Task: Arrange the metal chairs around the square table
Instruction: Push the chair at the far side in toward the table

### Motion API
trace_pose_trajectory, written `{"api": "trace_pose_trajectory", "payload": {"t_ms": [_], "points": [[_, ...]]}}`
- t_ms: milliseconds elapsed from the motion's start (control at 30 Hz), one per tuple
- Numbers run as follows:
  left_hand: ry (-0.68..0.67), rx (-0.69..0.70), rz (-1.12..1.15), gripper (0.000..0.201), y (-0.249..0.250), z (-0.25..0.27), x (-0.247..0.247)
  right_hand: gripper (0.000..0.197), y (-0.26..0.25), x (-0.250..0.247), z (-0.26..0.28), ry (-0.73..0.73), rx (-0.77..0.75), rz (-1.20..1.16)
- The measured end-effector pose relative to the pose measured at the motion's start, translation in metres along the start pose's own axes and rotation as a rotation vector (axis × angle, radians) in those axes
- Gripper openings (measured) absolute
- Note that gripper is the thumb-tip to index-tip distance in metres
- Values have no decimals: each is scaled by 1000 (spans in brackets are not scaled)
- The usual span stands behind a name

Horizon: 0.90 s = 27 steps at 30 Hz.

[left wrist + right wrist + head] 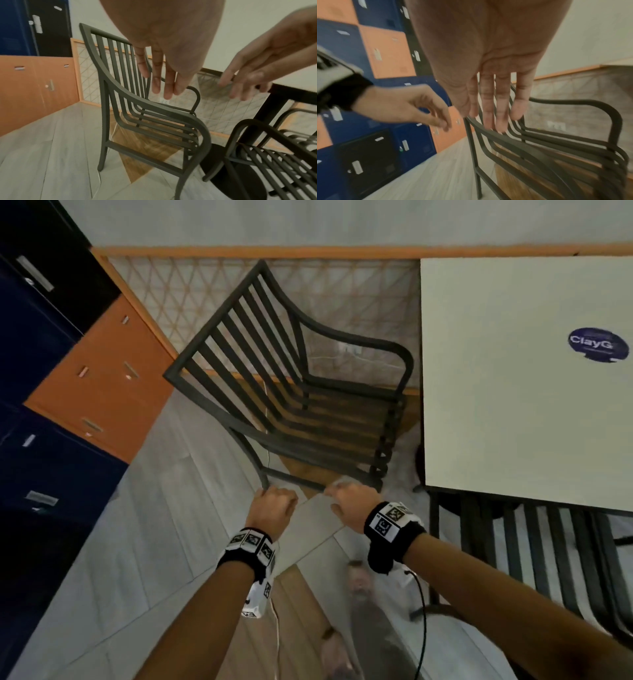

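A dark metal chair [205, 398] with a slatted back and seat stands left of the white square table [513, 405], its seat facing the table. My left hand [274, 505] and right hand [349, 501] hover side by side at the chair's near armrest [154, 108]. In the left wrist view the left hand [164, 83] has straight fingers and holds nothing. The right wrist view shows the right hand [496, 115] with straight fingers just over the armrest [522, 147]; contact is unclear. A second metal chair [548, 559] sits tucked under the table's near edge.
Blue, orange and black lockers [96, 378] line the left side. A lattice panel [212, 292] in an orange frame runs along the far wall behind the chair. The table stands on a black post [267, 115] with a round base. A thin cable [270, 419] lies under the chair.
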State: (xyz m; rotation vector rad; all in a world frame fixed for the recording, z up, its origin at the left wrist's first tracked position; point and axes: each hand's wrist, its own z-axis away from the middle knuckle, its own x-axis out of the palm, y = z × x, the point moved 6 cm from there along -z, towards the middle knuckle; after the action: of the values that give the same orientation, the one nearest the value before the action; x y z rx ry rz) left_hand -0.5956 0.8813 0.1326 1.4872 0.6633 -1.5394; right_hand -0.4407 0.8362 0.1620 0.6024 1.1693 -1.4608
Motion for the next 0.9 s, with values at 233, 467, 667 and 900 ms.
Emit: {"api": "trace_pose_trajectory", "payload": {"t_ms": [233, 467, 667, 900], "points": [[-56, -111, -89, 49, -50, -128, 36, 86, 72, 62, -138, -57, 203, -18], [-271, -106, -226, 53, -68, -191, 84, 49, 124, 98, -166, -49, 355, -107], [-232, -110, -50, 55, -20, -213, 90, 45, 182, 76, -152, 133, 463, -137], [-176, -137, 52, 53, 17, -232, 97, 33, 219, 61, -137, 391, 601, -127]]}}
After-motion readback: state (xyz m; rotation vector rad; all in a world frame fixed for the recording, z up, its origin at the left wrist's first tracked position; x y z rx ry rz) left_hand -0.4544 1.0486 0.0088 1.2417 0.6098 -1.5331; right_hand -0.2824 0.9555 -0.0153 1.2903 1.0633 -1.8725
